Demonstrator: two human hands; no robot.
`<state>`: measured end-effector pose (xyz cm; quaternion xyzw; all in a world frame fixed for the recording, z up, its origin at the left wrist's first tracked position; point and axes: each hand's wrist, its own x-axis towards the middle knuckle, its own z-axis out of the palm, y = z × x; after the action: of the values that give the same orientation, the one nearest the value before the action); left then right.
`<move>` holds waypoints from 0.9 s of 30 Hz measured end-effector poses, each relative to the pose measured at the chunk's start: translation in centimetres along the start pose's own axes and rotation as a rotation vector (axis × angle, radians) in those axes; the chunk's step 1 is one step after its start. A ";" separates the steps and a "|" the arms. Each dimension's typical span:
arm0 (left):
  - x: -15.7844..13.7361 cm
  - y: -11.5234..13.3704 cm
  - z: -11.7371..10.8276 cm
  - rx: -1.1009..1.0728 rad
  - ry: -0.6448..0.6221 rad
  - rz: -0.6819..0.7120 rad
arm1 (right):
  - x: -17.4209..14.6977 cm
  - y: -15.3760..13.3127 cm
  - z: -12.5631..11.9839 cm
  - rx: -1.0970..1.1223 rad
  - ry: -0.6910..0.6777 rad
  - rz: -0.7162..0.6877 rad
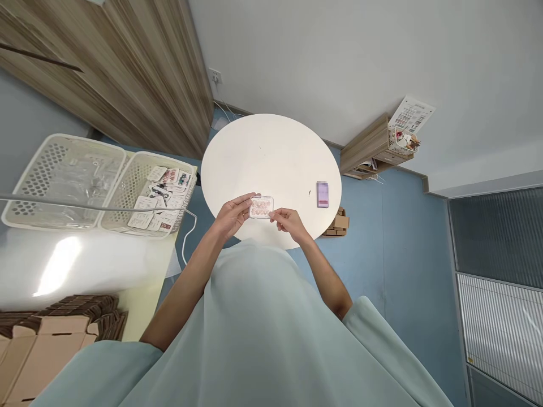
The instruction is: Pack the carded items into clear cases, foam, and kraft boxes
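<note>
A small clear flat case with rows of pinkish pieces inside, maybe press-on nails (262, 207), is held up over the near part of a round white table (271, 152). My left hand (232, 216) grips its left edge, thumb and fingers closed on it. At its lower right corner, my right hand (287, 220) pinches the edge between thumb and fingers. The exact kind of the pieces is too small to tell for certain. To the right on the table lies a phone (323, 194) with a lit, purplish screen.
On the left table (148, 282) stand a basket of clear plastic packaging (63, 141) and a basket of printed cards (144, 164); a white cable crosses them. Flattened cardboard boxes (55, 345) are stacked below. A cardboard-filled bin (339, 222) and wooden cabinet (369, 144) stand right.
</note>
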<state>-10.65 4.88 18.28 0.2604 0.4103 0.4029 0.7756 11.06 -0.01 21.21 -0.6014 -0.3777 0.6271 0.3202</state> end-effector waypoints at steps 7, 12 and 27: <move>-1.8 -1.1 -1.7 0.356 0.133 -0.144 | 0.9 1.1 -0.3 0.063 -0.001 0.032; -2.8 -2.0 -2.3 0.396 0.204 -0.139 | 1.5 2.1 0.2 0.065 -0.028 0.082; -2.0 -5.5 -9.0 0.488 0.391 -0.236 | 7.2 7.0 4.3 -0.074 -0.150 0.216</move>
<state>-16.73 0.87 10.36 0.3067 0.6631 0.2425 0.6383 6.60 2.17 11.43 -0.6016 -0.3565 0.6866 0.1991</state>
